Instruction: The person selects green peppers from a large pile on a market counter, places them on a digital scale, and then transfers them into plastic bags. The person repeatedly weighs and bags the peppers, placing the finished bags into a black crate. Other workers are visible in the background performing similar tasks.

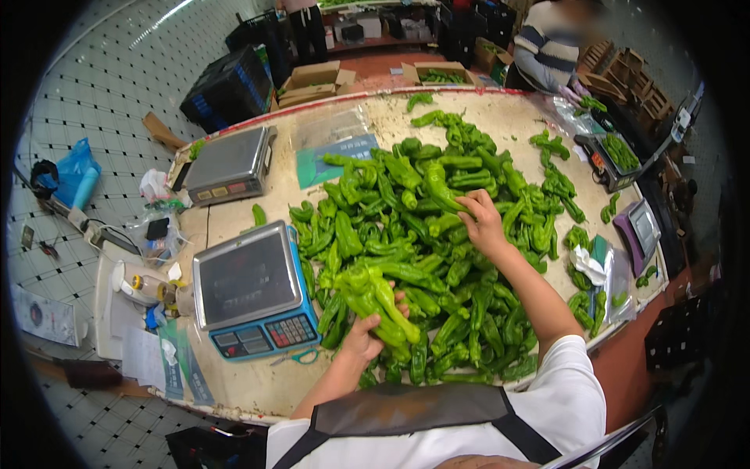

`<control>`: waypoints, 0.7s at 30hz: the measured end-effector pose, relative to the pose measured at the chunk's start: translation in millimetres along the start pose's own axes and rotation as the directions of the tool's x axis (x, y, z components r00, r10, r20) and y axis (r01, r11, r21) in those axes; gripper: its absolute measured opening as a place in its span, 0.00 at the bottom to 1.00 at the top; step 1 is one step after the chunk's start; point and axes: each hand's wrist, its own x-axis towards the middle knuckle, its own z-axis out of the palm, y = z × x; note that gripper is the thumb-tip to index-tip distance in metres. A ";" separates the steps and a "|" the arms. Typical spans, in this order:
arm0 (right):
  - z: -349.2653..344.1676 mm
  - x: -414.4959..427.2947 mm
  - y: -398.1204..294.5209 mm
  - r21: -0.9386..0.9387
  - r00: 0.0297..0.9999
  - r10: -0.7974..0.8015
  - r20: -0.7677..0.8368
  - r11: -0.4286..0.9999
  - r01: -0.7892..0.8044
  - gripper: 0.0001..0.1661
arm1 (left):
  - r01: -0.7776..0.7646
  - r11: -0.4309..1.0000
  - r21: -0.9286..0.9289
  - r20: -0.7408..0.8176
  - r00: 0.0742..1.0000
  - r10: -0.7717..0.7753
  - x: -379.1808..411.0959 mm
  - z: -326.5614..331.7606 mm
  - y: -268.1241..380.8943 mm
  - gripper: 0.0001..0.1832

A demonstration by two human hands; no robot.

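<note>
A large heap of green peppers (422, 264) covers the middle of the table before me. My left hand (368, 339) grips a bunch of several pale green peppers (375, 299) above the near left part of the heap. Higher up and to the right, my right hand (483, 221) pinches one long green pepper (438, 189) near its lower end, over the heap. A blue digital scale (263, 333) with a bare metal pan stands left of the heap, close to my left hand. Small teal-handled scissors (304, 356) lie at the scale's front edge.
A second scale (228, 167) sits at the far left, beside printed plastic bags (337, 155). A purple scale (638, 231) and a loaded scale (615, 155) stand right. Across the table a gloved person (551, 53) handles peppers. Cardboard boxes (316, 76) stand beyond the far edge.
</note>
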 end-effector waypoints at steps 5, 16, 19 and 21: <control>-30.4 -76.1 -45.2 0.012 0.987 -0.160 -0.014 0.987 0.160 0.24 | -0.025 0.995 0.097 0.120 0.993 0.013 -0.6 26.7 -2.8 0.52; -34.7 -151.3 -132.8 0.314 0.987 -0.049 0.151 0.949 -0.001 0.22 | 0.110 0.979 -0.169 0.277 0.959 -0.060 -10.3 22.2 -18.5 0.49; -13.7 -150.9 -125.7 0.693 0.869 0.413 0.271 0.543 -0.474 0.21 | 0.101 0.990 -0.100 0.245 0.967 -0.074 -12.3 23.1 -26.5 0.48; -3.5 -135.2 -124.1 0.802 0.850 0.437 0.293 0.372 -0.468 0.21 | 0.111 0.986 -0.125 0.220 0.972 -0.082 -12.4 18.1 -31.3 0.47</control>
